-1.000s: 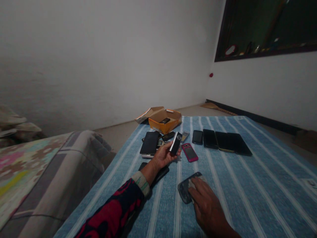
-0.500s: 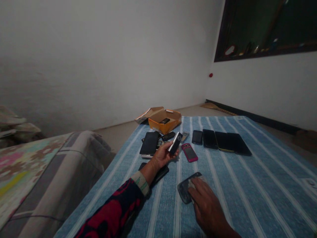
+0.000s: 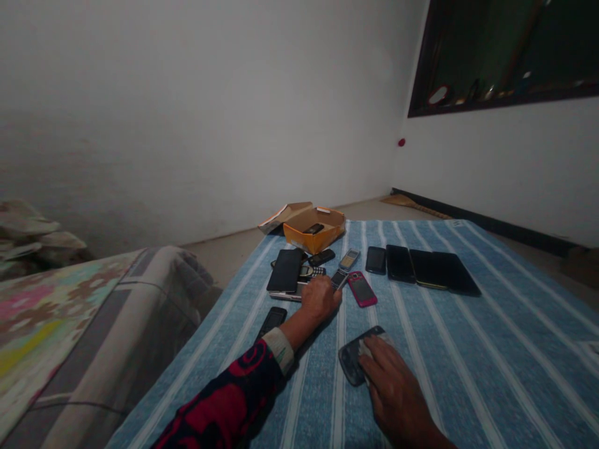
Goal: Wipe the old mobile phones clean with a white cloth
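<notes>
My left hand (image 3: pixel 319 300) is palm down over the bed with its fingers curled, hiding whatever is under them. Beside its fingertips lies a silver flip phone (image 3: pixel 349 258), opened out, its keypad half reaching toward the hand. My right hand (image 3: pixel 395 380) presses a pale cloth (image 3: pixel 384 338) onto a dark smartphone (image 3: pixel 350 360) lying on the sheet. A pink phone (image 3: pixel 362 290) is just right of the flip phone. Left of my left hand, a black tablet-like slab (image 3: pixel 284 270) rests on other devices, and a black phone (image 3: pixel 273 320) lies near the sleeve.
An orange cardboard box (image 3: pixel 304 239) stands open at the far edge, with a dark phone inside. Several dark phones and tablets (image 3: pixel 423 265) form a row at the right. The blue striped sheet (image 3: pixel 468 374) covers the surface. A draped blanket (image 3: pixel 154 293) is at left.
My left hand has turned over and lowered; the silver and black phone it held up is no longer distinguishable. The flip phone's keypad half now shows. My right hand stays on the smartphone.
</notes>
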`<state>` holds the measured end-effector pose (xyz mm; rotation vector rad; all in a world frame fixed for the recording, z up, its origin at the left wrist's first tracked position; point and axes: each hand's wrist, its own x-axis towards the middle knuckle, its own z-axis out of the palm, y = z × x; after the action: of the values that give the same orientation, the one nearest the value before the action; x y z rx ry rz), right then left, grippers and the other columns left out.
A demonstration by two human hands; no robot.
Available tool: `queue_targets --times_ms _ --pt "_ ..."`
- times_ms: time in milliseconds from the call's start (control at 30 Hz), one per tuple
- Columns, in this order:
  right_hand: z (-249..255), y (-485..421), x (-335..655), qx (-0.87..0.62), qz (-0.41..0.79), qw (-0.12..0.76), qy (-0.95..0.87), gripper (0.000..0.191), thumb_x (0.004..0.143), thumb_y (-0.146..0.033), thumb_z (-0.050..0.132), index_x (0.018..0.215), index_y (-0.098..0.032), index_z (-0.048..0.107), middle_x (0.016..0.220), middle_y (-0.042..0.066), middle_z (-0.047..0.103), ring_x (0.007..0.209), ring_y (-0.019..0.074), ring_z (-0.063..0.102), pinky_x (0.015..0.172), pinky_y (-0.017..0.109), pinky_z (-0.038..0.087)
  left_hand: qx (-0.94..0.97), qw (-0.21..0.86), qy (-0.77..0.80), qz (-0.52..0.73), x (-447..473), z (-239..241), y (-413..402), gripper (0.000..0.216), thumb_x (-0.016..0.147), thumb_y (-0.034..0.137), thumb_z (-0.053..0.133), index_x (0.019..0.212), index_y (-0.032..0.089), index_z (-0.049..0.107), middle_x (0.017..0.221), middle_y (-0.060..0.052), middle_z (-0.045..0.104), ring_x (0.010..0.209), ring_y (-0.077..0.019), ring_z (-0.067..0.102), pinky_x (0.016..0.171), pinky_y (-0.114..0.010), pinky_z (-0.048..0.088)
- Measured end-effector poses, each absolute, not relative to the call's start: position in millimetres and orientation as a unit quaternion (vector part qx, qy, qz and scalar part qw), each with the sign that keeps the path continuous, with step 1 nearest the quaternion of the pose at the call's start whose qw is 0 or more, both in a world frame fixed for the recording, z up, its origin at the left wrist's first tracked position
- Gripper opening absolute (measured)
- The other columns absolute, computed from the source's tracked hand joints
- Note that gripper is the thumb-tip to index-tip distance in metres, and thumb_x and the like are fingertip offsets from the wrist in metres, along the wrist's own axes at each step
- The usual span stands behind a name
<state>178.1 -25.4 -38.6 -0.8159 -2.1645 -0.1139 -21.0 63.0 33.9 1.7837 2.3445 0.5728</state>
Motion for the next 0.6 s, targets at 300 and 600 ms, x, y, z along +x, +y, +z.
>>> queue_targets --times_ms 300,600 --pt "-41 -25 179 -0.318 -0.045 0.408 -0.854 0.044 0.071 0.003 0.038 0.097 -0.018 0.067 0.117 0.013 0.068 0.113 0.0263 0.062 0.095 0.043 0.053 0.628 0.012 0.769 0.118 -23 37 55 0.030 0.084 0.040 0.063 0.102 0.016 0.064 0.107 -0.018 0.068 0.106 -0.0342 0.061 0.087 -0.039 0.046" --pt "-47 -24 181 -0.313 -0.042 0.412 -0.855 0.042 0.071 0.002 0.040 0.096 -0.019 0.067 0.118 0.013 0.067 0.115 0.0268 0.060 0.096 0.043 0.052 0.550 -0.073 0.824 0.115 -74 73 59 0.034 0.087 0.036 0.058 0.114 0.017 0.054 0.124 -0.018 0.055 0.120 -0.0353 0.046 0.095 -0.044 0.039"
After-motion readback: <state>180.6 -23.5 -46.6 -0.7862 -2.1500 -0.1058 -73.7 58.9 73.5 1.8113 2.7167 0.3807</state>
